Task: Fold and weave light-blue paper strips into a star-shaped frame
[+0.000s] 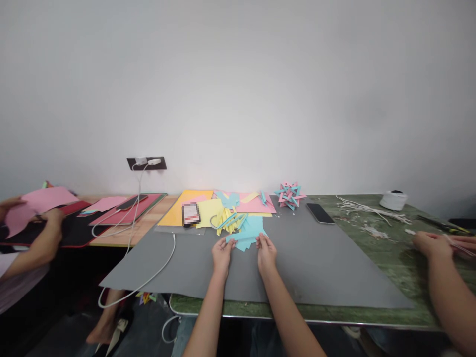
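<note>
Blue strip [244, 238]; hands [222, 254] [267, 253] at opposite edges

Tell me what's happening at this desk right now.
The person's left hand and right hand hold a blue paper strip stretched between them, over a gray mat. Behind it lie yellow folded pieces, and a pink and blue paper star model stands near the wall. At the far left another person handles a large pink sheet; at the far right, someone's hands hold thin white strands.
</note>
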A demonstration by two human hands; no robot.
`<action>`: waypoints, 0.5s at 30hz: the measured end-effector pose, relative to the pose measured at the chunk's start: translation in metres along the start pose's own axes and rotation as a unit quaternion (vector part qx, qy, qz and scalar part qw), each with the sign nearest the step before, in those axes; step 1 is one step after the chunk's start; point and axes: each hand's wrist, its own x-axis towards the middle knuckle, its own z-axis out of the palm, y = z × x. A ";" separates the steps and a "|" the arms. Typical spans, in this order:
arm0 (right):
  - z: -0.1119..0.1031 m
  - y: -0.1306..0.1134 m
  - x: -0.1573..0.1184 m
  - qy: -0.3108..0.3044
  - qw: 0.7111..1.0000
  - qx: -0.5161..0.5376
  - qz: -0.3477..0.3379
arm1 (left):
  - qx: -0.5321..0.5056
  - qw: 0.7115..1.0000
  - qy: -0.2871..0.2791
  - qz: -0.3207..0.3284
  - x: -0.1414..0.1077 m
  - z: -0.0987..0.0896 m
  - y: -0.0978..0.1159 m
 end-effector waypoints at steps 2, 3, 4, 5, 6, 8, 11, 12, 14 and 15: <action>0.000 0.000 0.000 -0.008 1.000 -0.005 -0.002 | -0.003 1.000 0.001 -0.003 0.000 0.000 0.000; -0.001 0.000 0.000 -0.008 1.000 -0.009 -0.004 | -0.006 1.000 0.001 -0.004 0.000 0.001 0.000; 0.000 0.000 0.000 -0.005 1.000 -0.013 -0.007 | -0.009 1.000 0.001 -0.005 -0.001 0.001 0.000; 0.000 0.000 0.000 0.000 1.000 -0.017 -0.010 | -0.011 1.000 0.000 -0.005 -0.001 0.001 0.000; 0.000 0.000 0.000 0.007 1.000 -0.020 -0.013 | -0.013 1.000 -0.002 -0.005 -0.002 0.001 0.001; 0.001 0.000 -0.001 0.023 0.999 -0.024 -0.018 | -0.013 1.000 -0.008 -0.006 -0.002 0.002 0.002; 0.003 -0.002 -0.004 0.053 0.997 -0.040 -0.026 | -0.011 1.000 -0.013 -0.011 -0.003 0.003 0.003; 0.003 -0.003 -0.005 0.065 0.996 -0.047 -0.030 | -0.011 1.000 -0.011 -0.012 -0.004 0.003 0.003; 0.004 -0.004 -0.007 0.086 0.994 -0.062 -0.039 | -0.013 1.000 0.002 -0.016 -0.005 0.004 0.004; 0.004 -0.005 -0.007 0.094 0.992 -0.067 -0.043 | -0.013 1.000 0.010 -0.017 -0.005 0.004 0.004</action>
